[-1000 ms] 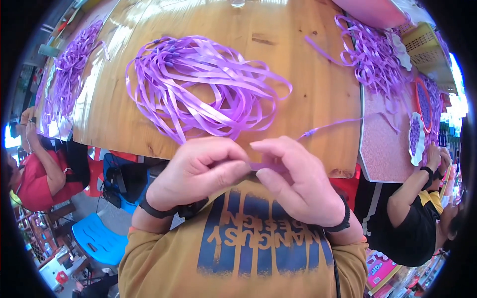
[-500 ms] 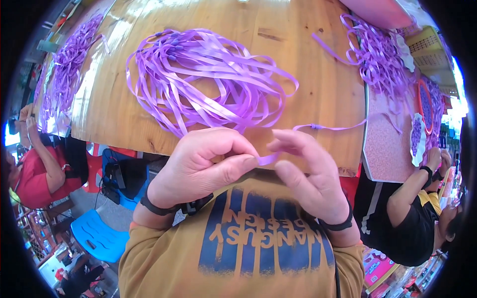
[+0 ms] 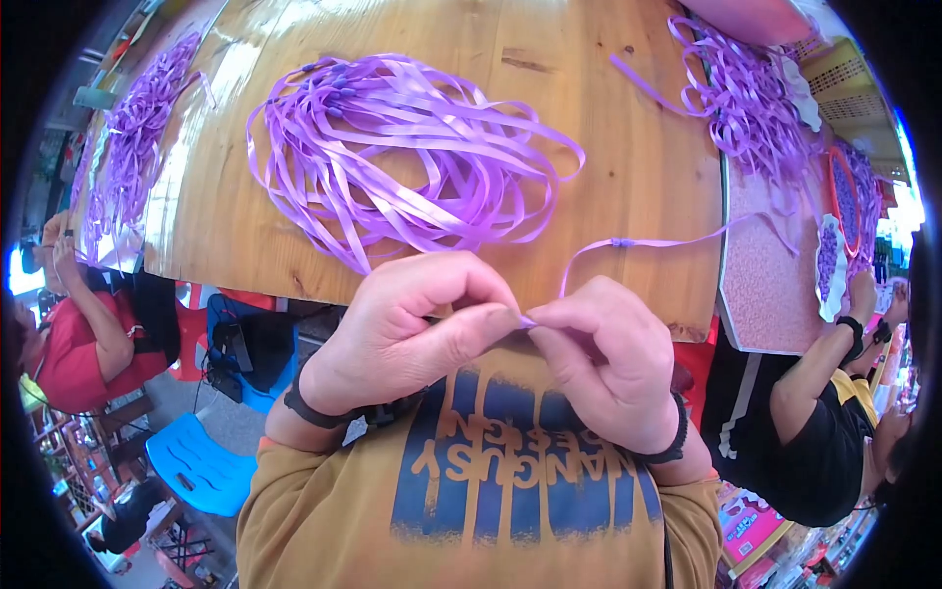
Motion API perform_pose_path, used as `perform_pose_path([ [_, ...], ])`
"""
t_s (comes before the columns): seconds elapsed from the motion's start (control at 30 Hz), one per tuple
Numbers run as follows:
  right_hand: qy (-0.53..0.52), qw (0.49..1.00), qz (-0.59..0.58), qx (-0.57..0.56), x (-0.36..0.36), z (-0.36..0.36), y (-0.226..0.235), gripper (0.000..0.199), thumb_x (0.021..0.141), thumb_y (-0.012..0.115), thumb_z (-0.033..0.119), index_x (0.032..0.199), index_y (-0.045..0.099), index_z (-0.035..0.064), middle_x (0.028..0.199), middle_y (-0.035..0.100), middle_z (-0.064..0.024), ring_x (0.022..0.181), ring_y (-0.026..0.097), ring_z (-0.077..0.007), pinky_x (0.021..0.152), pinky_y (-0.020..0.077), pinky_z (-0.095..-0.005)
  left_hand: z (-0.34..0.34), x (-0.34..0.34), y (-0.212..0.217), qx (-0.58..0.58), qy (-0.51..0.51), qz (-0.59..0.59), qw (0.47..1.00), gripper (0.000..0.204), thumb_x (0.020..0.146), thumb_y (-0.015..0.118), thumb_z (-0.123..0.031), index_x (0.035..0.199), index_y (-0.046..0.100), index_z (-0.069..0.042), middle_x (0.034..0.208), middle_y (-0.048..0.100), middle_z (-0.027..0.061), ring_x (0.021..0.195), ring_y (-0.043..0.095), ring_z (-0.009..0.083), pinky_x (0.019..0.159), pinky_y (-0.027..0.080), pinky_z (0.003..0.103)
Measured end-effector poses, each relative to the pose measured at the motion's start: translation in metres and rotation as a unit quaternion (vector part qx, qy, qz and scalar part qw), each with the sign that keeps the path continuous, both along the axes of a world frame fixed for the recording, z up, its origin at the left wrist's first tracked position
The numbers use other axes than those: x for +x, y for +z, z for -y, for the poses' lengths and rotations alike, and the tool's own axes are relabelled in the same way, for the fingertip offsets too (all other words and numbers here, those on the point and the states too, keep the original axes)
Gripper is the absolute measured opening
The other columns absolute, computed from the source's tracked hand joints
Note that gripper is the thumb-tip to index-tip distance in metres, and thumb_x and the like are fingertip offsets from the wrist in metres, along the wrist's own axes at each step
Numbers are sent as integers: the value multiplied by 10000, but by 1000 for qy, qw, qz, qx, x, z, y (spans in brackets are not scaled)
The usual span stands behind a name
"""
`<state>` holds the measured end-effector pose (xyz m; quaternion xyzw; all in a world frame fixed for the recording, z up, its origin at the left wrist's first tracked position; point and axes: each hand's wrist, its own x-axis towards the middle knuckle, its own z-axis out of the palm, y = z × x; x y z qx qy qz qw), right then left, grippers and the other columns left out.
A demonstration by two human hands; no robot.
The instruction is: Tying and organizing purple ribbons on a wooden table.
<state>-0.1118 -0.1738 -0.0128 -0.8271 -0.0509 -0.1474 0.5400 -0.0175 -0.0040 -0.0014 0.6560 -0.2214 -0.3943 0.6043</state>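
Note:
Close to my body, at the table's near edge, a purple ribbon [image 3: 648, 242] is pinched at one spot by both my hands. My left hand [image 3: 417, 334] has thumb and forefinger pressed together on it. Thumb and fingertips of my right hand [image 3: 613, 358] close on the same short bit, right beside the left fingertips. From my right hand the ribbon runs up and off to the right, with a small knot-like purple piece on it. Beyond my hands lies a big looped bundle of purple ribbons [image 3: 422, 201], darker pieces gathered at its far left end.
The wooden table [image 3: 628, 157] spans the front. More purple ribbons [image 3: 751, 108] heap at the far right beside a pink surface [image 3: 765, 285]; another pile [image 3: 147, 118] lies far left. One person [image 3: 83, 344] sits at left, another [image 3: 814, 422] at right. A blue chair [image 3: 199, 466] stands lower left.
My right hand, its fingers apart before, has closed on the ribbon beside my left fingertips. The ribbon's trailing part now bends down into my right hand. My left hand keeps its pinch.

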Motion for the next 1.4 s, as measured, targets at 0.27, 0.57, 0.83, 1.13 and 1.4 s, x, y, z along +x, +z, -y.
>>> perform_pose_path([
  [0.27, 11, 1000, 14, -13, 0, 3, 1, 129, 741, 644, -45, 841, 580, 4, 678, 552, -94, 568, 521, -212, 500, 418, -290, 8, 1, -15, -72, -10, 451, 889, 221, 744, 681, -88, 944, 629, -12, 784, 560, 60, 732, 542, 197, 663, 432, 298],
  [0.57, -15, 1000, -6, 3, -1, 9, -12, 94, 765, 640, -3, 853, 608, -4, 657, 544, -85, 568, 518, -197, 516, 393, -275, -1, 7, -12, -35, -101, 176, 979, 78, 798, 612, -59, 844, 651, -10, 717, 565, 52, 656, 518, 176, 625, 413, 307],
  [0.83, -5, 999, 24, -47, 2, 6, -9, 126, 748, 641, -27, 862, 595, -4, 635, 527, -97, 550, 523, -222, 513, 405, -287, 20, -3, -13, -32, 28, 455, 889, 85, 783, 624, -55, 856, 645, -18, 717, 582, 60, 675, 547, 182, 619, 410, 292],
  [1.13, -11, 999, 28, 43, 4, 7, -9, 226, 723, 676, -44, 938, 628, 7, 809, 596, -90, 714, 596, -179, 587, 474, -248, 17, 7, -11, -40, -103, 174, 979, 76, 826, 571, -63, 821, 590, 10, 736, 535, 56, 680, 501, 158, 607, 375, 250],
  [1.4, 2, 994, 10, 112, -4, 14, -14, 177, 728, 675, -56, 889, 649, 15, 825, 600, -80, 737, 590, -140, 605, 461, -223, 17, 5, -15, -61, -114, 102, 986, 66, 801, 584, -60, 819, 575, 3, 763, 536, 45, 716, 496, 129, 622, 383, 251],
])
